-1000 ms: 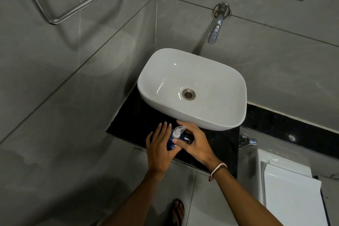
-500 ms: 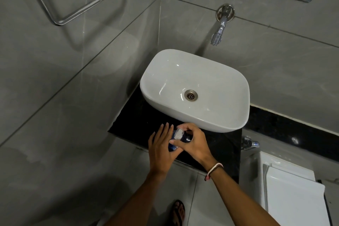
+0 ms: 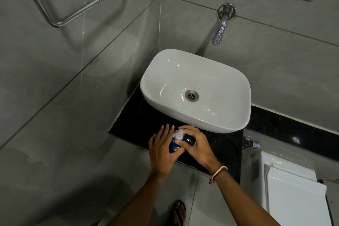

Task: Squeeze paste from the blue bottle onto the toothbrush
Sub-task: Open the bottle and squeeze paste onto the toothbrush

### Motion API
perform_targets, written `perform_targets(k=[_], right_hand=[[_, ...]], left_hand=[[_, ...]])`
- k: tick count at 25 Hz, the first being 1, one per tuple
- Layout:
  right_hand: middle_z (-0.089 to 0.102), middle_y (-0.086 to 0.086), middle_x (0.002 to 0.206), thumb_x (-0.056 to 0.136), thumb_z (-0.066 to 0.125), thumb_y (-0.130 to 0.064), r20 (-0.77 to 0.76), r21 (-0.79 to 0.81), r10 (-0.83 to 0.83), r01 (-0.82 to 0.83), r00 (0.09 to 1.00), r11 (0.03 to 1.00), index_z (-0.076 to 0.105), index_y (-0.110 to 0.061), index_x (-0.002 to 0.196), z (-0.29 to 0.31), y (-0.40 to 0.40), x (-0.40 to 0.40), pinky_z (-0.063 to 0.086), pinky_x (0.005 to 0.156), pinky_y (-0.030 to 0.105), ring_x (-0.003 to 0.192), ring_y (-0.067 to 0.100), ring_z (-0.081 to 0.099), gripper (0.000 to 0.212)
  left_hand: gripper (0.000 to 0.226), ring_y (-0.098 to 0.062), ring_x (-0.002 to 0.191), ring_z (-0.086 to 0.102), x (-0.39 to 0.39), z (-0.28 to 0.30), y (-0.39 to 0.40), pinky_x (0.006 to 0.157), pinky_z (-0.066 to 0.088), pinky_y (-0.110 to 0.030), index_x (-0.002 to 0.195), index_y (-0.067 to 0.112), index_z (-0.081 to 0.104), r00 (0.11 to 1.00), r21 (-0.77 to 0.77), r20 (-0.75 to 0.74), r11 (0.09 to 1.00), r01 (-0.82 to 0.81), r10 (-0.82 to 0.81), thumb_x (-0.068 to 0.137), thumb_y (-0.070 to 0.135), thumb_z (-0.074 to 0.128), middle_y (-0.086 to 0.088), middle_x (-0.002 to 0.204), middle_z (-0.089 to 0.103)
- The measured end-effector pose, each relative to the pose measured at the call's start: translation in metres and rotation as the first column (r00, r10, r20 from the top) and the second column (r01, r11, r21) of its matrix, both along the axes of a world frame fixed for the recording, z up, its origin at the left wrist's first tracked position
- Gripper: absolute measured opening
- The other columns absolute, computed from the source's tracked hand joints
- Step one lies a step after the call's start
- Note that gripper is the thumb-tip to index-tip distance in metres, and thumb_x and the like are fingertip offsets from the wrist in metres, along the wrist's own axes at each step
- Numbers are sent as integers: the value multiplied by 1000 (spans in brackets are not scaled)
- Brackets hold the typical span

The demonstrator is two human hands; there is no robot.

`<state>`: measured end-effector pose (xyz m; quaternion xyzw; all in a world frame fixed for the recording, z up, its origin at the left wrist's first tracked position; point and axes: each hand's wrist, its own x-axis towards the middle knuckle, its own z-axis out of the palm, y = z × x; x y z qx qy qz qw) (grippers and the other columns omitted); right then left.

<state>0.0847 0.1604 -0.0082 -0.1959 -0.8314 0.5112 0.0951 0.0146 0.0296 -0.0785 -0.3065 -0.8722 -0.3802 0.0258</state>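
A small blue bottle (image 3: 173,145) with a clear flip cap (image 3: 178,134) sits between both hands, over the front of the black counter (image 3: 225,150). My left hand (image 3: 162,149) cradles the bottle from the left, fingers stretched upward and thumb under it. My right hand (image 3: 197,145) curls over the bottle's top from the right, fingertips at the cap. The cap looks tipped open, though I cannot be sure. No toothbrush shows in view; a dark shape lies under my right fingers.
A white basin (image 3: 196,90) stands on the counter just behind the hands, with a wall tap (image 3: 219,33) above it. A small valve (image 3: 252,143) and a white toilet cistern (image 3: 293,189) are on the right. A chrome towel rail (image 3: 86,5) hangs upper left.
The hands have stayed on the bottle at the counter's front edge. The right fingers have shifted on the clear cap, which now shows more. The camera has tilted slightly.
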Motion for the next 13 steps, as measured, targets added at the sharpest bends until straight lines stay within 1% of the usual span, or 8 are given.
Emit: perform_targets(k=[2, 3, 6, 7, 10, 11, 13], right_hand=[[72, 0, 113, 77, 88, -17, -28, 46, -34, 35, 999, 998, 79, -14, 106, 2, -2, -3, 52, 103, 37, 111, 13, 64, 31], [72, 0, 113, 75, 90, -19, -32, 62, -43, 45, 999, 997, 79, -14, 105, 2, -2, -4, 52, 102, 34, 111, 13, 65, 32], [68, -3, 124, 78, 88, -20, -19, 63, -5, 6, 1000, 998, 78, -18, 110, 3, 0, -5, 48, 106, 28, 120, 10, 60, 34], [69, -5, 122, 79, 87, -20, -22, 78, 11, -9, 1000, 997, 79, -20, 109, 3, 1, -5, 48, 105, 27, 119, 8, 60, 31], [72, -9, 108, 78, 87, -28, -54, 150, -26, 34, 998, 988, 80, -23, 102, 0, -1, -7, 49, 97, 20, 109, 7, 61, 26], [72, -9, 108, 77, 87, -31, -53, 162, -32, 40, 998, 986, 79, -24, 103, -1, -2, -6, 47, 95, 17, 108, 6, 60, 28], [68, -9, 117, 82, 83, -33, -27, 185, 24, -18, 999, 983, 76, -25, 110, -4, -2, -5, 43, 98, 13, 115, 4, 56, 30]], left_hand=[[77, -21, 138, 43, 0, 0, -1, 103, 41, -50, 138, 17, 55, 1000, -1, -5, 1000, 5, -5, 72, 48, 79, -4, 145, 54], [78, -21, 138, 43, 0, 0, -1, 103, 41, -49, 138, 17, 55, 1000, -4, -6, 1000, 6, -6, 71, 48, 79, -4, 145, 53], [79, -21, 137, 44, 0, 1, -1, 103, 41, -50, 138, 17, 55, 1000, -9, 0, 1000, 0, 0, 69, 47, 81, -4, 145, 54], [80, -22, 136, 45, 0, 1, 0, 103, 41, -50, 138, 17, 55, 1000, -12, 0, 1000, -3, 3, 69, 47, 82, -4, 144, 55], [82, -23, 135, 47, 0, 1, 0, 102, 42, -50, 137, 18, 56, 1000, -12, -3, 1000, -4, 4, 67, 47, 83, -4, 143, 56], [82, -23, 135, 47, 0, 0, -1, 101, 43, -51, 137, 18, 56, 1000, -8, -5, 1000, -2, 2, 66, 46, 84, -4, 143, 56], [83, -23, 134, 47, 1, 0, -1, 100, 45, -52, 137, 17, 56, 1000, -3, -7, 1000, -5, 4, 64, 42, 87, -5, 143, 56]])
